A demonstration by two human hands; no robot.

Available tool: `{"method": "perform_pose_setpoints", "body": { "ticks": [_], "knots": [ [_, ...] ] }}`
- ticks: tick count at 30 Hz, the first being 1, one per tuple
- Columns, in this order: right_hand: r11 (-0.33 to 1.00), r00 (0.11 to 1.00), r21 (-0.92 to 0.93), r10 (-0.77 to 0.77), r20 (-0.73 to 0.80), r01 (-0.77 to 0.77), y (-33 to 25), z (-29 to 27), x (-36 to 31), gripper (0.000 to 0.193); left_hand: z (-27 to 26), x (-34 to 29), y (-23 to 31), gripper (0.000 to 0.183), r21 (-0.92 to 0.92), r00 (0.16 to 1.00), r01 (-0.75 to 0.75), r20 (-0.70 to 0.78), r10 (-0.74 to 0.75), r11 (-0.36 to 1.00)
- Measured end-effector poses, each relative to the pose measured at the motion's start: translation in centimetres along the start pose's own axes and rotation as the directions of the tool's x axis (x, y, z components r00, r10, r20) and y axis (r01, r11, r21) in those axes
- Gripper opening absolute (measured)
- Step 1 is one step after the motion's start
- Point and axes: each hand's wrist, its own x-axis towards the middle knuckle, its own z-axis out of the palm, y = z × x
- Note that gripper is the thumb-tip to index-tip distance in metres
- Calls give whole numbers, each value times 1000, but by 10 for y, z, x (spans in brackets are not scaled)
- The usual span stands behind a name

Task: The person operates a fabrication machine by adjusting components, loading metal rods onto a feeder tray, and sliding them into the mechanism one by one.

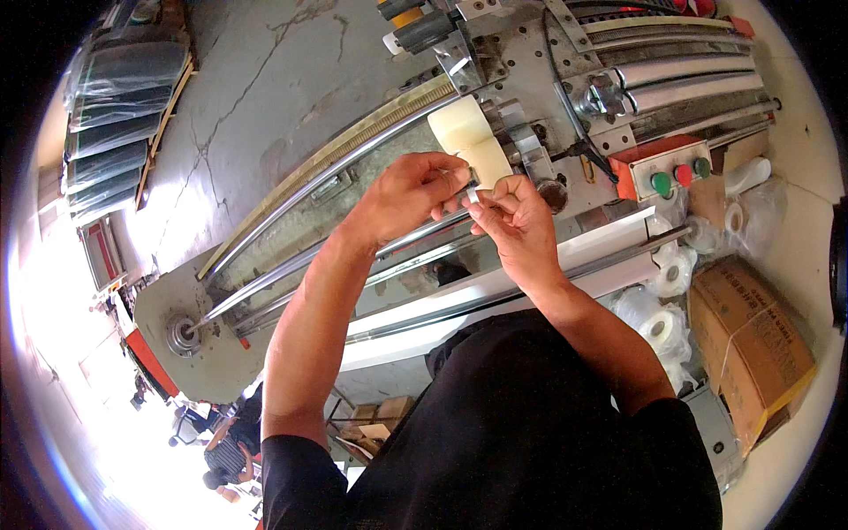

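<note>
Over the machine bed my left hand (413,193) is closed in a pinch, the fingertips on a small dark piece (473,179) too small to name. My right hand (519,225) faces it from the right, thumb and forefinger pinched at a short whitish strip (472,196) just below the dark piece. The fingertips of both hands nearly meet. Just beyond them lie two cream-coloured blocks (461,124), against a bright metal cylinder (521,137). Polished steel shafts (265,284) run under my left wrist.
A control box (661,172) with green and red buttons sits on the right. Beside it are clear film rolls (658,325) and a cardboard box (751,340). Wrapped dark rolls (119,115) stand at the far left. Another person (228,461) is at the lower left.
</note>
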Motion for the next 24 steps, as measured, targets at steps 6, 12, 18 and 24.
{"method": "perform_pose_setpoints", "body": {
  "ticks": [6,12,18,24],
  "knots": [
    [998,995,-37,-51,-90,47,-11,1,-17,28,9,4,2,41,45,999,-52,19,51,998],
    [1000,998,1,0,-65,0,-14,7,-17,29,5,1,3,44,120,999,-32,-15,34,992],
    [994,999,-108,29,-13,-30,-6,0,-20,27,3,5,-5,45,139,999,-32,-7,34,990],
    [995,997,-102,12,-71,-20,1,-3,-13,29,4,3,-4,42,88,1000,-21,-1,22,996]
  ]
}}
